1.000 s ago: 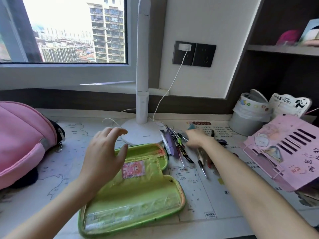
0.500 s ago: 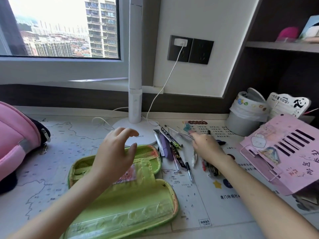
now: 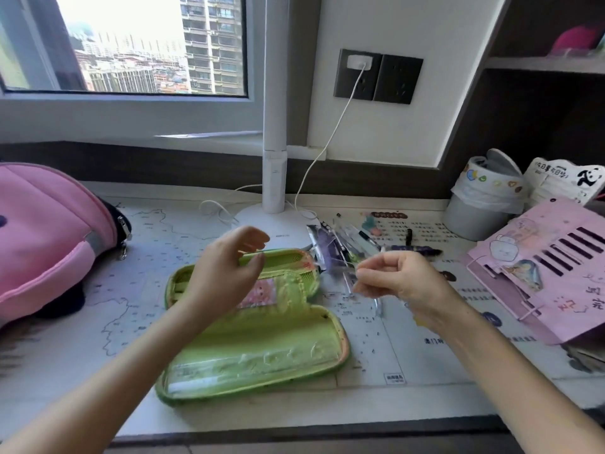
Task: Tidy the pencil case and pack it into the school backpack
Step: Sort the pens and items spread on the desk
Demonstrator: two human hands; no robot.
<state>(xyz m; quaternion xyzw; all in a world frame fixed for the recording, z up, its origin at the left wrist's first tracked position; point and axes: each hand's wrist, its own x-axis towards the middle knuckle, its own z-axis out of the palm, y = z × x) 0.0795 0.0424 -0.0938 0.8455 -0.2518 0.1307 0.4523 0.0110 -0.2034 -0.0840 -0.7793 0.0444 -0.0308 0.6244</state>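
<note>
A green pencil case [image 3: 262, 348] lies open on the desk in front of me. My left hand [image 3: 226, 270] hovers over its far half with the fingers loosely curved and nothing in them. Just right of the case, my right hand [image 3: 399, 280] is raised and pinches a thin, blurred, clear pen [image 3: 347, 271] between thumb and fingers. Several loose pens [image 3: 343, 244] lie in a heap behind that hand, near the lamp base. The pink backpack [image 3: 39, 240] rests at the left edge of the desk.
A white lamp [image 3: 273, 178] stands at the back centre, its cable [image 3: 330, 139] running to the wall socket. At the right are a small grey bin [image 3: 481, 208] and a pink book stand [image 3: 556, 276]. A printed map mat [image 3: 147, 244] covers the desk.
My right hand has come off the pen heap and drawn back toward me, now pinching a pen. My left hand stays above the case.
</note>
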